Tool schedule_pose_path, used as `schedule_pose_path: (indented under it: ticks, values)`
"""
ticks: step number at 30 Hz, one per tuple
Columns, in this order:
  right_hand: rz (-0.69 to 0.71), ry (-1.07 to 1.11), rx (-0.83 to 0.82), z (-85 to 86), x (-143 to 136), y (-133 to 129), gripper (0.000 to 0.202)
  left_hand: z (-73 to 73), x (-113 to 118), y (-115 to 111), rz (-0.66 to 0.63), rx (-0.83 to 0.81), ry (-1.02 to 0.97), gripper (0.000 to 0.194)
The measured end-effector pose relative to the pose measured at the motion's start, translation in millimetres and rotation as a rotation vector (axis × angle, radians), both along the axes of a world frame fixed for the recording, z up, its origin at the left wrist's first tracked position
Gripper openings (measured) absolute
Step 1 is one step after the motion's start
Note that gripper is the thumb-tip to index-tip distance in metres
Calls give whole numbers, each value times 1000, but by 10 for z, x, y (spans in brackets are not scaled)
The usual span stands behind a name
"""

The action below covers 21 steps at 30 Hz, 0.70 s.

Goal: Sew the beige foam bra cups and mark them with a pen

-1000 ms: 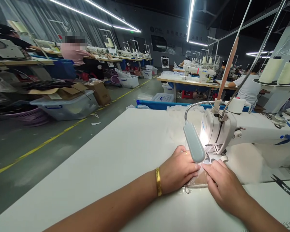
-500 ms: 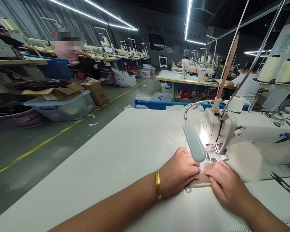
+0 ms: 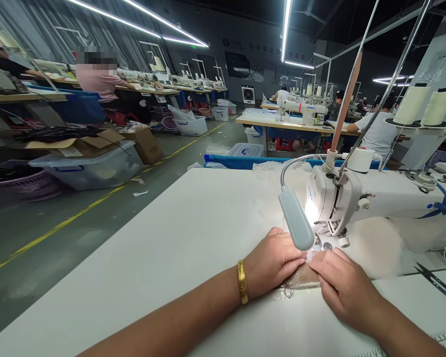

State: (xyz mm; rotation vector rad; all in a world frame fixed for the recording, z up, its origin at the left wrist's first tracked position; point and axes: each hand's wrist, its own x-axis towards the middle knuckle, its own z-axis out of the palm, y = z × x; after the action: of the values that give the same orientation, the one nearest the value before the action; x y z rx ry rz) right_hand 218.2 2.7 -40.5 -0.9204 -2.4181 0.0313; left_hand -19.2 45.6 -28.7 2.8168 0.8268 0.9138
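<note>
The work looks partway along: the tan piece (image 3: 302,276) is set flat at the near side of the sewing machine (image 3: 324,194), just in front of its needle area, but it is not yet free of either hand. The left hand (image 3: 273,263) reaches in from the machine's left, fingers drawn narrow over the piece's left edge; the right hand (image 3: 347,283), at the machine's near side, holds the right part between thumb and bunched fingers. The grey lamp (image 3: 296,219) and the fingers cover the spot right before the needle, so I cannot tell whether any stitches are in, nor whether the left fingers pinch or merely press. The black snips (image 3: 438,285) lie untouched to the machine's near right, which suggests that no thread is being trimmed at this point.
</note>
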Motion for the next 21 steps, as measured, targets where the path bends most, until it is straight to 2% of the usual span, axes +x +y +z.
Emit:
schedule_pose_path:
  ticks: [8,21]
  values:
    - [-4,11,18,3,-6,-13,43,26,11,15,24,-117,-66,34]
    - [18,2,-29,25,-37,-8,38,41,30,-34,-39,-23,9,27]
